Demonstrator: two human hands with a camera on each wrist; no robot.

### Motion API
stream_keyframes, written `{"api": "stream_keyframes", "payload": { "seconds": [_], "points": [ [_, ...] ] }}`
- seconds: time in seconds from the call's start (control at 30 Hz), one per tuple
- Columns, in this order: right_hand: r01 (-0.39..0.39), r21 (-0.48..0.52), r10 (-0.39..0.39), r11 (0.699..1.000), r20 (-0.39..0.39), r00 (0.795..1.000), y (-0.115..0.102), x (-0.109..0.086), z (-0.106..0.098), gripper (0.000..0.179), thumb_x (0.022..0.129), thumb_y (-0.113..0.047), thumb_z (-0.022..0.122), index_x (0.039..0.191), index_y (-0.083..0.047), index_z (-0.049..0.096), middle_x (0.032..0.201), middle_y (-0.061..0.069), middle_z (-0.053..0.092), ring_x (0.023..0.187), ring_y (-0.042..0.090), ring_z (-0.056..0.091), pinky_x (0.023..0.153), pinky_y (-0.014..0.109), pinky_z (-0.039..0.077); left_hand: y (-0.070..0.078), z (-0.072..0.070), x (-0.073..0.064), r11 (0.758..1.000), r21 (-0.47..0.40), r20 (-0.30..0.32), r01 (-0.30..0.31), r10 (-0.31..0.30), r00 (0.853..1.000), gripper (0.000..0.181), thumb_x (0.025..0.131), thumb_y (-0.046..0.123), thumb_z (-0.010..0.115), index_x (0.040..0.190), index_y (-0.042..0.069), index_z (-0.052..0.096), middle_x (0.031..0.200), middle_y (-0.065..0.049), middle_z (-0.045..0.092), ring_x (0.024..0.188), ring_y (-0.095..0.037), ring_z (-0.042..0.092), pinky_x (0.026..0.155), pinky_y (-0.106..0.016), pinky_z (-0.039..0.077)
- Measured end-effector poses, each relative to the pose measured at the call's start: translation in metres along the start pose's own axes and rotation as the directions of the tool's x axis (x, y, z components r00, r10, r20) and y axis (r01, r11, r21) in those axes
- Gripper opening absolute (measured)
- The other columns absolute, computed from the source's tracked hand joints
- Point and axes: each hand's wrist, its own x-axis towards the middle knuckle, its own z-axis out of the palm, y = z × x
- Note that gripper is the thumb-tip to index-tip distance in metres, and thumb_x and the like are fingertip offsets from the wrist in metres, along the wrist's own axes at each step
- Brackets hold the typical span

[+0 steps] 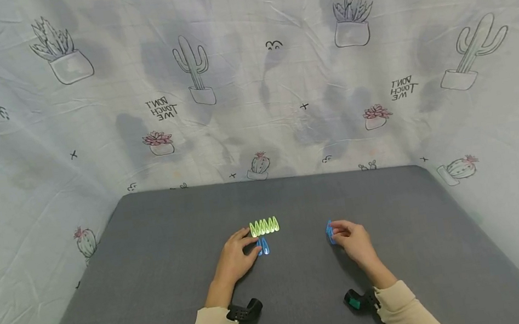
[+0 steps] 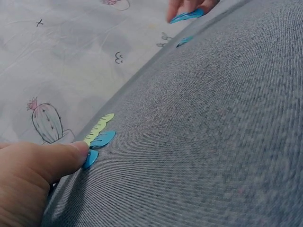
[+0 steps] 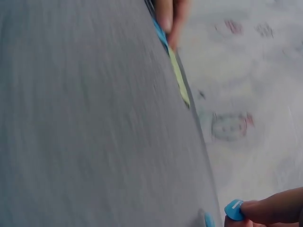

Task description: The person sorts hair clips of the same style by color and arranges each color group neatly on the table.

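Several yellow-green snap hair clips [image 1: 265,226] lie side by side in a row on the grey table. Just below that row are two blue hair clips [image 1: 265,246], also side by side. My left hand [image 1: 234,258] pinches the left one of these between thumb and forefinger, down at the tabletop. Off to the right, my right hand [image 1: 356,242] holds a blue hair clip [image 3: 234,209] by its fingertips, raised over the table. Beneath it, another blue hair clip [image 2: 185,40] rests on the cloth, partly hidden in the head view.
The grey cloth-covered table [image 1: 173,218] ends at a back edge against a white curtain [image 1: 247,75] printed with cacti. More curtain hangs along both sides. A black wrist camera [image 1: 245,310] is strapped to the left wrist, another [image 1: 360,300] to the right.
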Motion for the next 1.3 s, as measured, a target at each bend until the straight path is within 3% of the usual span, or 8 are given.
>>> {"api": "stream_keyframes", "payload": {
  "seconds": [0.4,0.7,1.03,1.3],
  "points": [
    [0.075,0.096,-0.084,0.993,0.099,0.992,-0.022,-0.009,0.047,0.026,0.083,0.003,0.064,0.108,-0.002,0.069,0.088,0.008,0.065,0.074,0.011,0.058,0.057,0.023,0.045,0.000,0.000,-0.001,1.000,0.001,-0.018,-0.015,0.015,1.000,0.031,0.082,0.030,0.073,0.108,0.012,0.073,0.130,-0.011,0.058,0.125,-0.034,0.049,0.100,-0.051,0.041],
    [0.059,0.232,-0.096,0.971,0.149,0.984,-0.033,-0.007,0.083,0.026,0.081,0.007,0.065,0.106,0.004,0.069,0.086,0.014,0.064,0.072,0.011,0.055,0.059,0.021,0.045,-0.001,0.000,-0.001,1.000,0.009,-0.036,-0.010,0.011,0.999,0.030,0.081,0.029,0.075,0.105,0.012,0.074,0.126,-0.011,0.060,0.121,-0.034,0.052,0.098,-0.050,0.042],
    [0.106,0.159,-0.132,0.982,0.162,0.978,-0.047,0.000,0.112,0.025,0.082,0.001,0.067,0.107,0.000,0.070,0.085,0.011,0.066,0.075,0.014,0.059,0.061,0.025,0.048,0.001,0.000,-0.001,0.999,0.021,-0.039,-0.024,0.025,0.999,0.029,0.081,0.030,0.074,0.105,0.012,0.074,0.125,-0.010,0.061,0.119,-0.032,0.053,0.097,-0.049,0.042],
    [0.161,0.041,-0.166,0.986,0.143,0.976,-0.056,0.004,0.120,0.021,0.081,-0.001,0.069,0.103,-0.002,0.071,0.080,0.006,0.066,0.070,0.012,0.059,0.059,0.025,0.048,0.002,-0.001,-0.001,0.999,0.022,-0.041,-0.036,0.037,0.998,0.029,0.082,0.029,0.074,0.104,0.011,0.074,0.124,-0.011,0.061,0.118,-0.032,0.053,0.096,-0.049,0.044]
  ]
}}
